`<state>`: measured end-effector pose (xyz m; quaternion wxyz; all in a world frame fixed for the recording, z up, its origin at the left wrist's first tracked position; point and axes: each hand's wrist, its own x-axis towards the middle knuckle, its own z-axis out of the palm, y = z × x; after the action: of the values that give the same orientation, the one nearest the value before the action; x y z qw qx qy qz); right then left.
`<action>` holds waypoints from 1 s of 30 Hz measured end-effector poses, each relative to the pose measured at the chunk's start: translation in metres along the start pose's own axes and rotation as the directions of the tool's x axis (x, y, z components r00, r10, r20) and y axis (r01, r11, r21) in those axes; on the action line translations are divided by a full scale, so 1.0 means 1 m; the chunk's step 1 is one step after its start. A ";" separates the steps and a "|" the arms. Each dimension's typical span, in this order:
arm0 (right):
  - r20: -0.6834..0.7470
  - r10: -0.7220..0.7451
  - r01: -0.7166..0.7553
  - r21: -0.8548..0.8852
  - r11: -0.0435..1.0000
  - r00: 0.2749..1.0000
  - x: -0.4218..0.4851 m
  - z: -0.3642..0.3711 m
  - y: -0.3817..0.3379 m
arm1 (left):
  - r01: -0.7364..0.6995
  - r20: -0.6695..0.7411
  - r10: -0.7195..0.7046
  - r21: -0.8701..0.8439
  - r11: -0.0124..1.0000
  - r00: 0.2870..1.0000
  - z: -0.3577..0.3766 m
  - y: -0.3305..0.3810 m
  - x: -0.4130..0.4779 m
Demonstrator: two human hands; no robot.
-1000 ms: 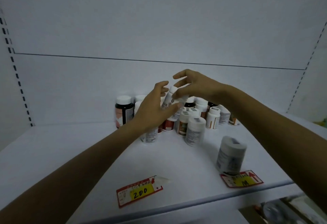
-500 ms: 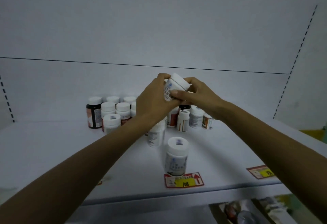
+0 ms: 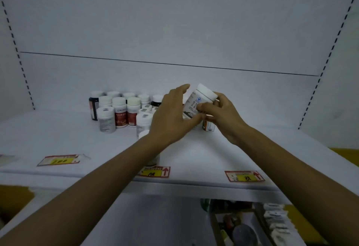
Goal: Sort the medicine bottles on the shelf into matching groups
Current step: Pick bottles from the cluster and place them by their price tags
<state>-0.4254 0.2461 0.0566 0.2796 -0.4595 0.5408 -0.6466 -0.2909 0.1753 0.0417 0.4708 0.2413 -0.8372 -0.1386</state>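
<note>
Head cam: your right hand [image 3: 223, 116] gripped a white bottle [image 3: 198, 103], fingers curled round the cap end & upper body. Bottle was tilted, cap pointing up-right, held above the shelf [image 3: 194, 148], not touching it. Your left hand [image 3: 171, 118] cupped the same bottle from the left, thumb pressed under its lower end, fingers [image 3: 180, 88] spread up behind it; so both hands had it.

Just under the right hand, a small bottle w/ orange label [image 3: 208, 126] stood on the shelf, partly hidden. Left of the hands, a cluster of bottles [image 3: 120, 109] stood upright near the back: white-capped ones, two w/ red labels [image 3: 125, 118] side by side, a dark bottle [image 3: 93, 106] at the far left, a white one [image 3: 105, 119] in front. Another white bottle [image 3: 143, 122] stood beside your left wrist, partly covered by the forearm.

Along the front edge lay 3 price tags: one at left [image 3: 60, 160], one at center [image 3: 155, 172], one at right [image 3: 244, 175]. Label text was too blurred to read.
</note>
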 end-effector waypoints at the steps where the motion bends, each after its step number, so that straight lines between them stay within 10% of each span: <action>1: -0.002 -0.007 0.007 -0.057 0.998 1.000 -0.004 -0.002 0.006 | 0.016 -0.031 -0.016 0.016 1.000 0.999 -0.002 -0.002 -0.009; 8: 0.183 0.066 -0.013 -0.278 0.960 0.981 -0.032 0.018 0.067 | 0.219 -0.153 -0.201 0.114 0.969 0.968 -0.020 -0.045 -0.082; 14: 0.245 0.025 0.048 -0.289 0.956 0.969 -0.036 0.039 0.092 | 0.514 0.117 -0.516 0.049 0.856 0.848 -0.025 -0.070 -0.109; 30: 0.321 -0.026 0.160 -0.400 0.902 0.947 -0.038 0.043 0.104 | 0.536 0.029 -0.565 0.280 0.796 0.824 -0.012 -0.068 -0.112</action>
<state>-0.3853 0.2329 -0.0544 0.2231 -0.6295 0.5944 -0.4479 -0.2127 0.1775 -0.0644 0.3269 0.5259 -0.7661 -0.1720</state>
